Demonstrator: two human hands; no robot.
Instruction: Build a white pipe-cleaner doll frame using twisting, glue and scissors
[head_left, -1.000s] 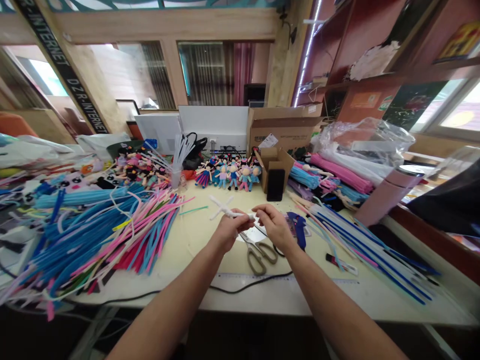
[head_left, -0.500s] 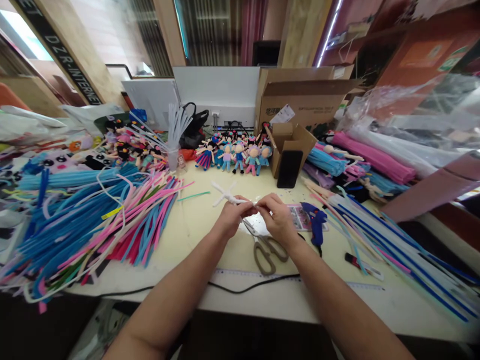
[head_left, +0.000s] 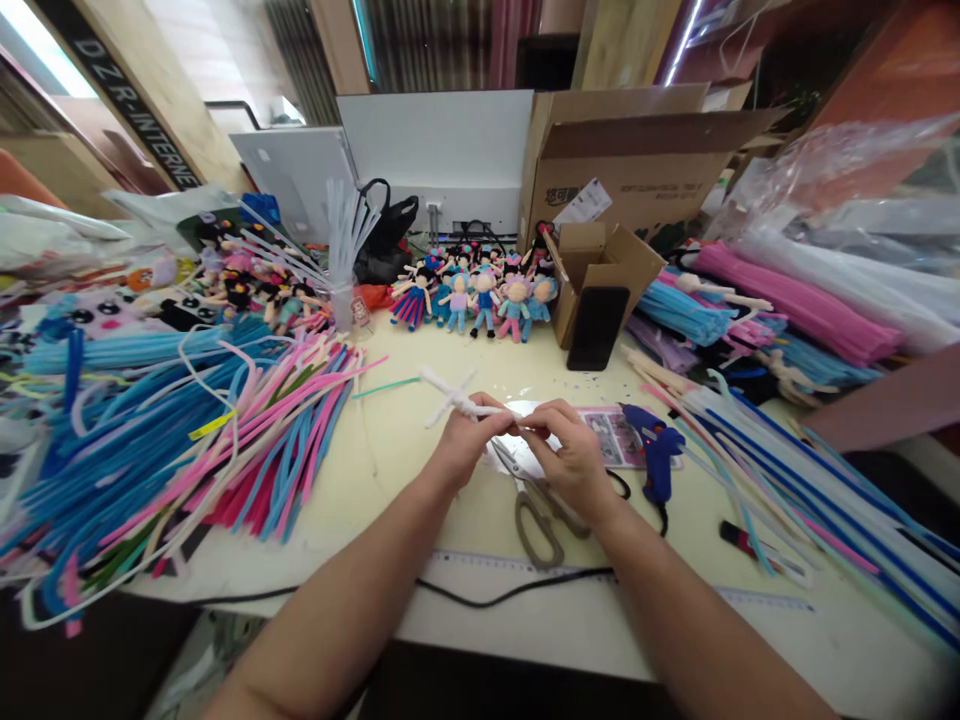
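Between my two hands is a white pipe-cleaner figure [head_left: 456,400], its thin limbs spread out past my left fingers. My left hand [head_left: 474,440] pinches its stem with thumb and forefinger. Fingertips of my right hand [head_left: 564,448] are closed on the other end of the same stem, close to the left ones. Under the hands lies a pair of scissors [head_left: 534,515] with grey-brown handles, blades partly covered by my fingers. A blue glue gun [head_left: 657,450] lies right of my right hand, beside a pink-edged card [head_left: 611,438].
Piles of coloured pipe cleaners [head_left: 172,430] cover the left, with more strips [head_left: 795,480] at right. Small dolls [head_left: 480,300] stand at the back near a phone [head_left: 598,328] and cardboard boxes [head_left: 645,165]. A black cable [head_left: 495,602] and a ruler [head_left: 480,562] run along the front.
The view has shifted slightly, so things on the right sit farther right. Both hands keep their pinch on the white figure, and more of its stem shows between them.
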